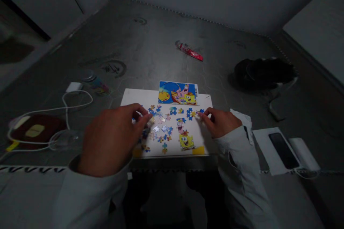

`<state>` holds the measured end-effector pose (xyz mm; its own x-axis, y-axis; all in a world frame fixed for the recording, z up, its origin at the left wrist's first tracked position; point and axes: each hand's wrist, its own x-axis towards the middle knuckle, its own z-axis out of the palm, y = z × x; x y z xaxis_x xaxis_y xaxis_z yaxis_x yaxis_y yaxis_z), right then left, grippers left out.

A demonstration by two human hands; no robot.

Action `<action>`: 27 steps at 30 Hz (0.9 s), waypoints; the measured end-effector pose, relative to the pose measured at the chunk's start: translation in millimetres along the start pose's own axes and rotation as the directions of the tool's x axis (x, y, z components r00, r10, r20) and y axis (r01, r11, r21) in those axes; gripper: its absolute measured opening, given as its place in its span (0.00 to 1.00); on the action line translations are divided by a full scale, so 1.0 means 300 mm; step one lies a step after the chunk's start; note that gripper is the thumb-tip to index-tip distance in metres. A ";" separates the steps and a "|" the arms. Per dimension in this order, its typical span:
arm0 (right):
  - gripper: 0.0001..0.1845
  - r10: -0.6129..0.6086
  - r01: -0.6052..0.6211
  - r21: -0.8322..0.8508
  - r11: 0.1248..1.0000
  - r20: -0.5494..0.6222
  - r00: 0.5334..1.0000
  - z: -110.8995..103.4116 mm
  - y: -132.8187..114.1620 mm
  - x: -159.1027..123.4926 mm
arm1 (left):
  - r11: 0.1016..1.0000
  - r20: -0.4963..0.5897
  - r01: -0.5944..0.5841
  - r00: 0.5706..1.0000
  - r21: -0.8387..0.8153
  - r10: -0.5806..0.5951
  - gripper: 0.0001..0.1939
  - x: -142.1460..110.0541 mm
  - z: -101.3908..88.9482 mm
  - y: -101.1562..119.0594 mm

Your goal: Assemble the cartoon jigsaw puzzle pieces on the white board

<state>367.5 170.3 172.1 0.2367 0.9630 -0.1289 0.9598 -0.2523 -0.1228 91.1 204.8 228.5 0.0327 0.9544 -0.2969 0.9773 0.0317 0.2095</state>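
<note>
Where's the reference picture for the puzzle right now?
In the head view the reference picture lies at the far edge of the white board, centre, just beyond the loose puzzle pieces between the left hand and right hand.

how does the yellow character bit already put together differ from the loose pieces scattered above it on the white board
The assembled yellow patch is several pieces joined into one readable figure near the board's front edge; the loose pieces lie single and apart across the middle. The patch is mostly yellow, while the loose pieces are largely blue, some pale. Neither hand touches the patch; the left hand and right hand finger loose pieces. Both lie flat on the white board.
</note>
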 end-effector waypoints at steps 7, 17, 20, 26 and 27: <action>0.26 -0.028 0.030 0.025 0.999 -0.066 0.997 -0.034 0.000 -0.062 | 0.993 -0.101 -0.077 0.993 -0.089 0.068 0.15 -0.017 -0.014 -0.016; 0.27 0.018 -0.010 0.081 0.997 -0.097 0.995 -0.030 0.056 -0.134 | 0.976 -0.045 -0.199 0.980 -0.091 0.196 0.12 -0.054 0.033 0.007; 0.26 0.059 -0.035 0.140 0.989 -0.169 0.984 0.004 0.061 -0.170 | 0.975 -0.025 -0.213 0.977 -0.066 0.212 0.14 -0.057 0.038 0.003; 0.29 0.148 -0.066 0.265 0.962 -0.301 0.942 0.098 0.083 -0.202 | 0.971 0.012 -0.239 0.971 -0.026 0.239 0.15 -0.062 0.054 0.010; 0.29 0.155 -0.066 0.274 0.959 -0.317 0.936 0.111 0.087 -0.201 | 0.971 0.015 -0.238 0.971 -0.020 0.239 0.15 -0.063 0.055 0.011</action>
<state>373.4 102.3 143.9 0.4181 0.8920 0.1720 0.8638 -0.3317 -0.3791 97.1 181.9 219.6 0.2682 0.9298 -0.2521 0.9369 -0.1909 0.2927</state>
